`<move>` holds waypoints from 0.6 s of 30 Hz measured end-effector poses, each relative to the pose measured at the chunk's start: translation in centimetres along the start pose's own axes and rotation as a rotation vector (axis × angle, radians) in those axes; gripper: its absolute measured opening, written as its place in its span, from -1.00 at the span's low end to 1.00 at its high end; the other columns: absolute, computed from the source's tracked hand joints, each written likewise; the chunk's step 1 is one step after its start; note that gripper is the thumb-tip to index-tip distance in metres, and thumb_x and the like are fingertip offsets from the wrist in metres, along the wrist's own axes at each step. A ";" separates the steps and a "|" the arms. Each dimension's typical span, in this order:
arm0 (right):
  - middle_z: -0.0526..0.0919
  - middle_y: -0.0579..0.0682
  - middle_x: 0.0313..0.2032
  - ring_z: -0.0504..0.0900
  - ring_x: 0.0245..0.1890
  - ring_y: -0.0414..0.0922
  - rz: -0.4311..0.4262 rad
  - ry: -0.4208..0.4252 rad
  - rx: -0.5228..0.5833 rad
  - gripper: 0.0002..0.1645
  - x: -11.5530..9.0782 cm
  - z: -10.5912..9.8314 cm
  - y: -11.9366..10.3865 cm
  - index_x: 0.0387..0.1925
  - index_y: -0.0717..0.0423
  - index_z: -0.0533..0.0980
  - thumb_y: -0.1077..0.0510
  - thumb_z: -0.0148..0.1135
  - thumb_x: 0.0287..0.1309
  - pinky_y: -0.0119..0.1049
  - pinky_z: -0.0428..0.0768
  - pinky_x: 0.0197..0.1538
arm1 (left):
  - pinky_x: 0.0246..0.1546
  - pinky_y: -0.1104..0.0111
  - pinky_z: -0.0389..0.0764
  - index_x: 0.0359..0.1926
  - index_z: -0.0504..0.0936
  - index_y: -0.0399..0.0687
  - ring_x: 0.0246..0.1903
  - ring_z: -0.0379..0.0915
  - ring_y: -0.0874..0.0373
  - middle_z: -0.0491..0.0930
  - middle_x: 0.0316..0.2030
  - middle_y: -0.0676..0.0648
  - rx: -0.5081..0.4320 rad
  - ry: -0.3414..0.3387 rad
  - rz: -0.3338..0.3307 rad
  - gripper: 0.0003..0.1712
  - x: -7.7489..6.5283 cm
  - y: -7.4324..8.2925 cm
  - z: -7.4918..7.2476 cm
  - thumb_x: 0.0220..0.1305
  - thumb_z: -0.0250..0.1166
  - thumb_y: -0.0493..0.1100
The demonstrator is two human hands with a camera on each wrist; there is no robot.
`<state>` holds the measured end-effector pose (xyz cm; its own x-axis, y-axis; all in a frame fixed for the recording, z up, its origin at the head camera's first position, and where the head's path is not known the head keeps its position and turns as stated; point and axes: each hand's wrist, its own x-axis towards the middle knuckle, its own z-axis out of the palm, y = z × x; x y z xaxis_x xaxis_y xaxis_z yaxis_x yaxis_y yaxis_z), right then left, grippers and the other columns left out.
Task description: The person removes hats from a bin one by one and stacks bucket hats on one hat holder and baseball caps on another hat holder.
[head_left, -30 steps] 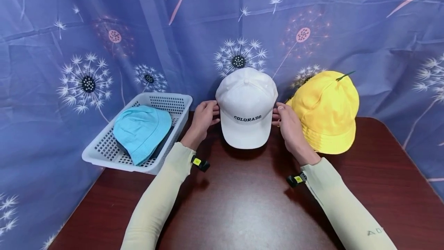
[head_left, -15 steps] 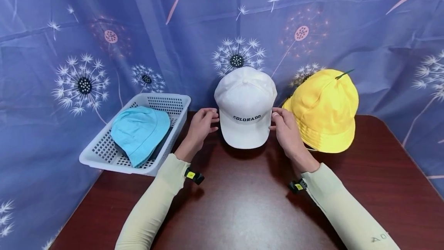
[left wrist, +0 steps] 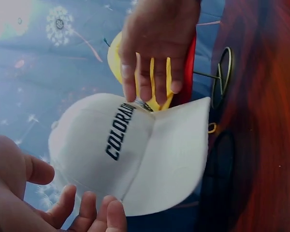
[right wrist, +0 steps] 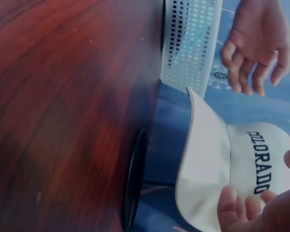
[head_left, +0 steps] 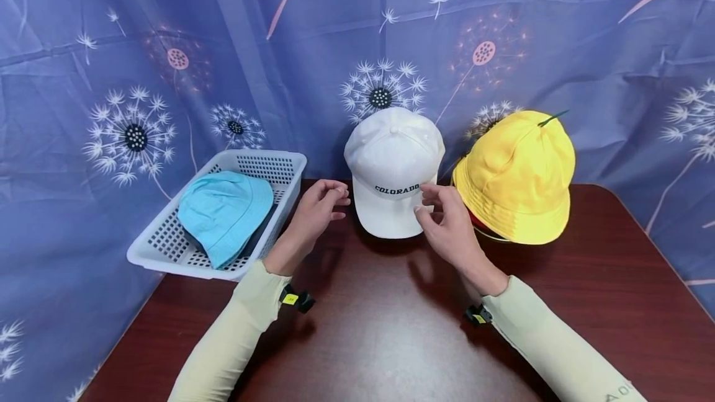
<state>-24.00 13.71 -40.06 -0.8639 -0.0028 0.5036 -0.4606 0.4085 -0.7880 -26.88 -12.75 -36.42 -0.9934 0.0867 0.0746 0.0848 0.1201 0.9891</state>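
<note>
Half a second ago the hands flank the white cap; now the right hand [head_left: 449,222] has come in across its front, overlapping the right edge of the brim and the end of the "COLORADO" lettering. The left hand [head_left: 311,213] has drawn back slightly toward the person, its fingertips just beside the cap's other side. Both hands hold nothing, fingers loosely bent; whether the right fingertips touch the cap is unclear. The white cap [head_left: 393,151] keeps its place, upright beyond and between the hands, a stand with a round black base [right wrist: 134,183] beneath it. With the right hand moved inward, a bit of red shows below the yellow hat [head_left: 519,172], which stands to that hand's right.

Left of the left hand, a blue bucket hat [head_left: 223,209] lies in a white basket [head_left: 184,270]. Under the hands spreads a glossy reddish-brown table [head_left: 380,327]; behind everything hangs a blue dandelion-print curtain [head_left: 313,79].
</note>
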 end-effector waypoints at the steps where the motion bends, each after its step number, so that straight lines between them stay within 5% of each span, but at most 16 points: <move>1: 0.56 0.23 0.02 0.68 0.00 0.11 -0.032 0.006 0.005 -0.55 -0.1 0.2 0.0 0.23 0.35 0.53 0.39 0.32 0.33 -0.51 0.62 -0.06 | 0.05 0.11 0.69 0.17 0.55 -0.22 0.16 0.61 -0.19 0.60 0.12 -0.30 0.009 -0.005 0.003 -0.71 -0.2 0.2 -0.1 0.63 0.11 -0.13; 9: 0.58 0.28 -0.07 0.65 -0.08 0.12 -0.215 0.021 0.029 -0.54 -0.7 1.1 -0.2 0.16 0.35 0.58 0.45 0.40 0.23 -0.47 0.70 -0.18 | 0.10 0.08 0.68 0.21 0.51 -0.28 0.11 0.62 -0.12 0.59 0.14 -0.21 0.039 -0.020 0.004 -0.66 -1.3 1.7 -1.9 0.62 0.12 -0.14; 18: 0.64 0.18 0.01 0.65 -0.02 0.09 -0.255 -0.019 0.005 -0.55 -1.0 2.0 -1.1 0.15 0.30 0.61 0.39 0.39 0.22 0.07 0.77 -0.16 | 0.10 0.18 0.68 0.28 0.48 -0.30 0.17 0.59 -0.14 0.56 0.13 -0.17 0.095 -0.023 -0.029 -0.59 -2.4 3.2 -5.9 0.61 0.13 -0.11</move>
<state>-23.02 11.47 -40.42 -0.7234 -0.1225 0.6794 -0.6651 0.3874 -0.6384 -24.70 -18.39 -32.73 -0.9936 0.1049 0.0424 0.0644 0.2158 0.9743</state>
